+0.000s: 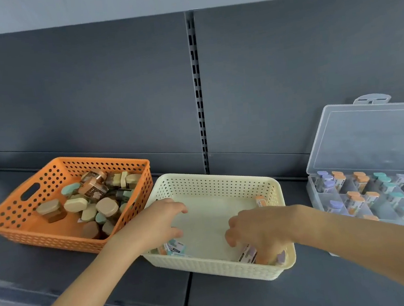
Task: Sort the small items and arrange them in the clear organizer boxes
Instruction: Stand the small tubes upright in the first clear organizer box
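Left hand (161,222) loose, right hand (259,231) curled over small items (247,254) in the cream basket (218,269), grip unclear; sorting by cap colour looks wisest.

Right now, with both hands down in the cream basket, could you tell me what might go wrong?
1. The right hand covers several small items at once; a loose grip could drop some on the way to the clear organizer.
2. The orange-capped item in the cream basket's far corner lies apart and may be overlooked.
3. The organizer's lid stands open beside the right arm and could be knocked.
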{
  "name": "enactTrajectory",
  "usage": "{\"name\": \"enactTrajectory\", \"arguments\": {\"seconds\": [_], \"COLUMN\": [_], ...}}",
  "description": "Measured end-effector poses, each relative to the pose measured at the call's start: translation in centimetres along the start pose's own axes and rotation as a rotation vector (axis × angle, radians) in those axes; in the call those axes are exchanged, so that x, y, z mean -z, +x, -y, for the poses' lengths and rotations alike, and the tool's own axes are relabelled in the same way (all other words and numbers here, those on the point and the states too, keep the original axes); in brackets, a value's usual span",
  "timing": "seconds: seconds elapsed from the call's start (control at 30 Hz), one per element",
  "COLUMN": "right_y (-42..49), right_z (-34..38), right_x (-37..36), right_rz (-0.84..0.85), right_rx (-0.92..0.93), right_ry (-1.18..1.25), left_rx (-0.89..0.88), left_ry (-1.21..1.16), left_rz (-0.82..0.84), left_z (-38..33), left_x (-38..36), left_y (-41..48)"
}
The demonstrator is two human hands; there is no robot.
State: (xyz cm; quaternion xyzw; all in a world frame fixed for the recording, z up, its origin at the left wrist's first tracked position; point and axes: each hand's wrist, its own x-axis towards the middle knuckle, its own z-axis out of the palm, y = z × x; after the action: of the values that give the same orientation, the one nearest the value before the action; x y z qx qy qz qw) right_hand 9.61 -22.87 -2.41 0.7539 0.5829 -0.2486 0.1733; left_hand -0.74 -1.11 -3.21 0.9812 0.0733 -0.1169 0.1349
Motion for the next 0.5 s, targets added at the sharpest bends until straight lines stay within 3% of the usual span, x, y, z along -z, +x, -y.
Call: {"name": "enactTrajectory", "arguments": {"seconds": [0.1,0.2,0.37,0.5], "right_y": [0.2,1.1,2.0,2.6], "right_z": [0.1,-0.2,-1.8,-1.6], "right_x": [-0.3,-0.8,0.0,-0.1], "right_rz": [0.006,-0.102,-0.229,-0.232], "right_rx": [0.023,-0.013,-0.205,-0.277], "right_ry": [-0.086,-0.115,0.084,0.229], "left_rx": [0.014,0.02,-0.022,-0.105], "left_ry": [0.044,0.041,0.104,0.352], "left_rz": [0.048,0.145,0.274,0.405], "left_z": [-0.2,-0.3,0.3,0.7], "left_x": [-0.1,0.0,0.4,0.1], "left_y": [0.4,0.8,0.9,1.7]}}
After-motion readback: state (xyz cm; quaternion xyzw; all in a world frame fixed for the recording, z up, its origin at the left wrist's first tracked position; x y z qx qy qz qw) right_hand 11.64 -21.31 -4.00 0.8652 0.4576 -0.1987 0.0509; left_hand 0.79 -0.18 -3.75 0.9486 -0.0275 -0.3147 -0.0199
